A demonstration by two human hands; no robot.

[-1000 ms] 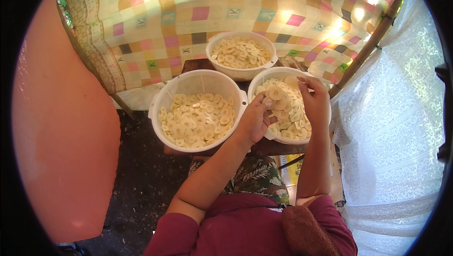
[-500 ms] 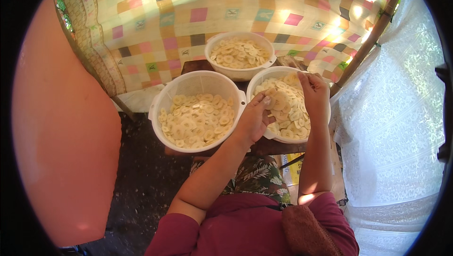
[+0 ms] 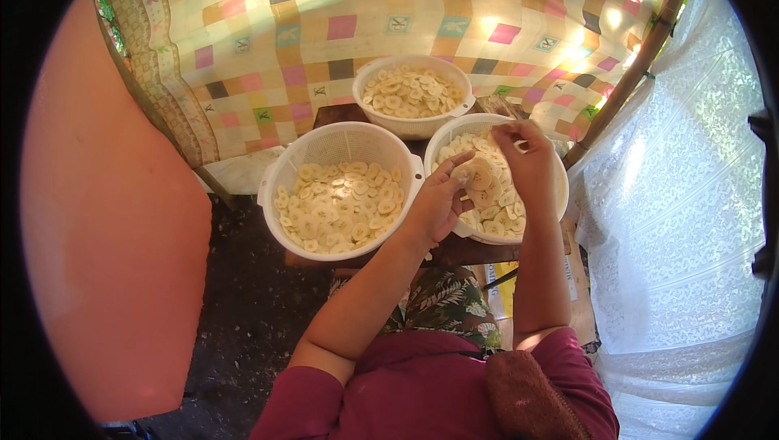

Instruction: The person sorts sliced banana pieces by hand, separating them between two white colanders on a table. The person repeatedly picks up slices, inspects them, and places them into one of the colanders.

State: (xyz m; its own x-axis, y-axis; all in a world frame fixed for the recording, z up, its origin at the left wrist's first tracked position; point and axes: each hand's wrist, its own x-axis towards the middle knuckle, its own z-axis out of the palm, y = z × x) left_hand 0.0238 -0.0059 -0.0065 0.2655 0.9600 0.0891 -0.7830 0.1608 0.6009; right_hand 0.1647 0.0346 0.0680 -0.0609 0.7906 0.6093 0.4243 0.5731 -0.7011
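Observation:
Over the near edge of the right-hand white plastic colander (image 3: 560,188), my left hand (image 3: 438,201) grips several thin, pale slices that look like banana slices (image 3: 479,176), fanned out between thumb and fingers. Close to them on the right, my right hand (image 3: 523,152) hovers above the same colander with its fingertips bent together. Whether a slice sits between those fingertips cannot be made out. Beneath both hands lies a heap of similar loose slices (image 3: 507,217), partly hidden by my hands and right forearm.
A second white colander (image 3: 276,221) with slices stands to the left, and a third (image 3: 414,128) at the back. All rest on a dark wooden table (image 3: 454,255). Patterned sheeting (image 3: 341,26) hangs behind, white lace curtain (image 3: 665,237) at right, a pink panel (image 3: 122,221) at left.
My right hand has shifted slightly left over the colander, toward the slices. My left hand stays almost in place, still gripping its slices.

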